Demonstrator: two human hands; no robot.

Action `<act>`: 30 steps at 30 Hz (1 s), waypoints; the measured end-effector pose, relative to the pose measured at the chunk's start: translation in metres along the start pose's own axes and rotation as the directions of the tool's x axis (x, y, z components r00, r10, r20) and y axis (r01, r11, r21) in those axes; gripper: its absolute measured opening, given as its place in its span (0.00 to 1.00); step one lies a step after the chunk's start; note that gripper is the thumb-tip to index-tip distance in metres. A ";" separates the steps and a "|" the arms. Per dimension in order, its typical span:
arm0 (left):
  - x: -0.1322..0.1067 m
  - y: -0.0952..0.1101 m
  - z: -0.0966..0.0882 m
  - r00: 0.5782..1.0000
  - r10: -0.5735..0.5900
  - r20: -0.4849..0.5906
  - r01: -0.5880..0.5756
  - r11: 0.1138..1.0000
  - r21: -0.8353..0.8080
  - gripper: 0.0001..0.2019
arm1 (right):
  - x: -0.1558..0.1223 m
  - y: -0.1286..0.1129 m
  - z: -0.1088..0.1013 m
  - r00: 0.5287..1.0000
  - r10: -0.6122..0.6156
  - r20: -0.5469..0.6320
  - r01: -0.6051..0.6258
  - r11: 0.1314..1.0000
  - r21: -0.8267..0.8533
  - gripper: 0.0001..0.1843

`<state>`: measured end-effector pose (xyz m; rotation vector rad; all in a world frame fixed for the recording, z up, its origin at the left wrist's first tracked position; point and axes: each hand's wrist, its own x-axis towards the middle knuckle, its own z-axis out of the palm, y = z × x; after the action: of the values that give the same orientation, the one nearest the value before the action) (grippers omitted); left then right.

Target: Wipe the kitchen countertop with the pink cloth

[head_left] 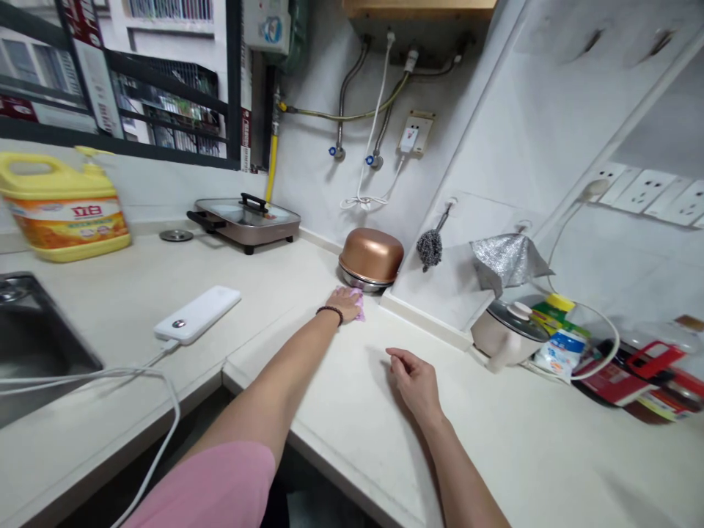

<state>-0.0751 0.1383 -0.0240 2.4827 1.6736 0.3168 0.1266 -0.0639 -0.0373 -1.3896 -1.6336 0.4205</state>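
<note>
Our left hand (342, 301) lays its fingers over a pink cloth (359, 304) on the pale worktop (341, 403).

The cloth lies beneath our left fingers, which are stretched out flat, its edge showing to their right; just beyond the fingertips, an upturned copper-coloured pan (372, 253) sits on a silver metal bowl (363, 284), and we cannot tell whether cloth and bowl touch. Our right hand (416, 381), nearer to us, keeps its fingers loosely curled, thumb close to the index finger. To the left of our left fingers lies a white power bank (201, 314) with a white cable (88, 379) plugged in; farther off stand a glass-lidded rectangular skillet (253, 233) and a yellow detergent jug (71, 220). Beyond our right fingers hangs a steel-wool scrubber (430, 251); to their right stands a lidded cream pot (495, 339).
</note>
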 end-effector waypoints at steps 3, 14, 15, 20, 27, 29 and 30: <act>-0.019 -0.038 -0.014 0.989 -0.145 -0.026 0.145 0.989 0.020 0.33 | 0.000 -0.001 -0.002 1.000 -0.001 -0.009 0.000 1.000 -0.019 0.20; -0.079 -0.030 -0.022 0.973 -0.226 0.048 0.223 0.973 0.054 0.37 | 0.006 0.002 0.003 0.999 -0.037 -0.022 0.036 0.999 -0.037 0.20; -0.085 -0.024 -0.022 0.977 -0.204 0.065 0.201 0.978 0.047 0.37 | 0.006 0.002 0.003 0.999 -0.037 -0.028 0.036 0.999 -0.037 0.21; -0.112 0.023 -0.013 0.985 -0.085 0.150 0.089 0.996 -0.019 0.39 | 0.007 0.007 0.001 0.999 -0.019 -0.049 0.018 0.999 -0.038 0.24; -0.183 0.069 -0.005 0.961 0.182 0.209 -0.163 0.981 -0.105 0.39 | 0.003 0.016 -0.008 0.998 0.016 -0.065 -0.017 1.000 -0.016 0.24; -0.204 0.057 -0.010 0.957 0.201 0.209 -0.180 0.977 -0.114 0.39 | 0.002 0.017 -0.010 0.997 0.027 -0.078 -0.028 1.000 -0.007 0.25; -0.213 0.047 -0.014 0.960 0.187 0.206 -0.168 0.980 -0.109 0.39 | 0.002 0.017 -0.011 0.996 0.030 -0.083 -0.030 1.000 -0.007 0.26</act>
<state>-0.1135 -0.0773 -0.0212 2.5018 1.3280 0.1304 0.1454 -0.0601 -0.0439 -1.4207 -1.5504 0.3694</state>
